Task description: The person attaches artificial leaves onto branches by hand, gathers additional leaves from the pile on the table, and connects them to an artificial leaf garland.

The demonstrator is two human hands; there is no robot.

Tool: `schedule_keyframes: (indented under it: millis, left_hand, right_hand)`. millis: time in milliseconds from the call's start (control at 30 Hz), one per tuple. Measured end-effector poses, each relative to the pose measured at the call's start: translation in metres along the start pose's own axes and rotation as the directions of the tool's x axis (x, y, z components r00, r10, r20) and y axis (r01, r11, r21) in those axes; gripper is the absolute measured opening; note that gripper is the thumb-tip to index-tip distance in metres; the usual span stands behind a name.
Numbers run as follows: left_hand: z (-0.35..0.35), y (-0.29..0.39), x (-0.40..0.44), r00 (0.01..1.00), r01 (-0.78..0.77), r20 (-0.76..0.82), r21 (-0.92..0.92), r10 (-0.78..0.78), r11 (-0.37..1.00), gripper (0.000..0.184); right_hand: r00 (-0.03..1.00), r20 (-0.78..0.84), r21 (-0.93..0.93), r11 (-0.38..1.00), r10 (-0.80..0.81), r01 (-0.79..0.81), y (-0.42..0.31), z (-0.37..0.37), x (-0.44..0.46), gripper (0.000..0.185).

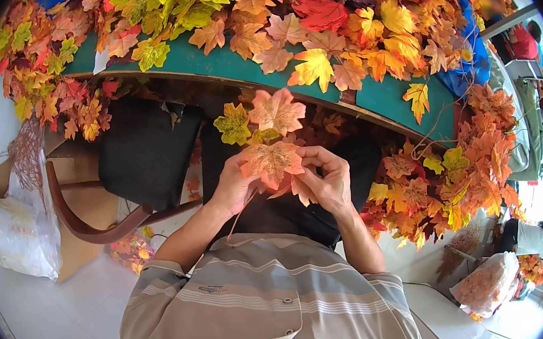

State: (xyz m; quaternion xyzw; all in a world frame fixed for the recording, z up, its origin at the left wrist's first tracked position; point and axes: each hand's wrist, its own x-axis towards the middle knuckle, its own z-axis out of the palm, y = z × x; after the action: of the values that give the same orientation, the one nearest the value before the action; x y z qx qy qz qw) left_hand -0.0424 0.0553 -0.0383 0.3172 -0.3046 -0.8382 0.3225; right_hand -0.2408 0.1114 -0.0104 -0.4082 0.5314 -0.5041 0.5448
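Observation:
Close in front of my chest, both hands hold a spray of artificial maple leaves. My left hand [236,184] is closed at the stem side, its fingertips partly behind an orange-pink leaf [272,161]. My right hand [325,179] pinches the spray's leaves at the right, thumb and fingers together. Above the hands, a pink leaf [277,111] and a yellow-green leaf [232,124] belong to the same spray. A thin stem [237,218] hangs down beside my left hand.
A green table [223,65] bears heaps of red, orange and yellow leaves [394,36], which spill over both ends. At left are a black chair [146,152] and a plastic bag [19,234]. Another bag [488,281] and several people are at right.

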Motion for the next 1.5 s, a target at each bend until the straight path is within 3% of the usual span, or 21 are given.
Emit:
schedule_keyframes:
  millis: [167, 267, 367, 600, 767, 900, 1100, 1300, 1400, 1500]
  left_hand:
    - [-0.003, -0.008, 0.001, 0.998, 0.037, -0.054, -0.002, -0.037, 0.999, 0.036]
    - [0.015, 0.005, -0.001, 0.995, 0.083, -0.055, -0.06, -0.086, 0.995, 0.038]
    - [0.014, 0.006, -0.002, 0.996, 0.068, -0.051, -0.099, -0.074, 0.993, 0.045]
    - [0.018, 0.002, -0.001, 0.999, 0.0, -0.034, -0.066, -0.002, 0.998, 0.052]
    - [0.012, -0.008, -0.003, 0.978, -0.188, -0.064, 0.154, 0.199, 0.97, 0.032]
    - [0.011, -0.011, -0.006, 0.956, -0.239, -0.112, 0.244, 0.272, 0.94, 0.013]
    - [0.011, -0.015, -0.005, 0.939, -0.241, -0.142, 0.374, 0.312, 0.896, 0.013]
    - [0.017, -0.012, -0.009, 0.958, -0.194, -0.161, 0.243, 0.236, 0.951, 0.013]
    - [0.018, -0.016, -0.006, 0.908, -0.327, -0.13, 0.377, 0.399, 0.867, 0.015]
    - [0.013, -0.021, -0.006, 0.895, -0.35, -0.094, 0.459, 0.436, 0.817, 0.016]
  right_hand:
    - [0.999, 0.026, -0.144, 0.989, -0.035, 0.038, -0.003, 0.002, 0.005, 0.02]
    - [0.997, 0.025, -0.083, 0.994, 0.069, -0.067, -0.001, 0.001, 0.003, 0.016]
    - [0.991, 0.055, 0.115, 0.985, 0.123, -0.128, 0.001, 0.005, -0.005, 0.007]
    - [0.985, 0.052, 0.115, 0.979, 0.163, -0.168, -0.008, 0.013, -0.013, 0.011]
    - [0.988, 0.039, 0.134, 0.979, 0.152, -0.156, -0.006, 0.017, -0.013, 0.011]
    - [0.985, 0.053, 0.167, 0.971, 0.165, -0.172, -0.001, 0.021, -0.015, 0.011]
    - [0.982, 0.049, 0.2, 0.962, 0.181, -0.187, -0.002, 0.023, -0.015, 0.01]
    - [0.977, 0.04, 0.214, 0.953, 0.209, -0.212, -0.005, 0.022, -0.013, 0.008]
    - [0.976, 0.033, 0.249, 0.944, 0.214, -0.215, -0.006, 0.024, -0.014, 0.007]
    - [0.978, 0.026, 0.28, 0.938, 0.208, -0.206, 0.0, 0.024, -0.014, 0.006]
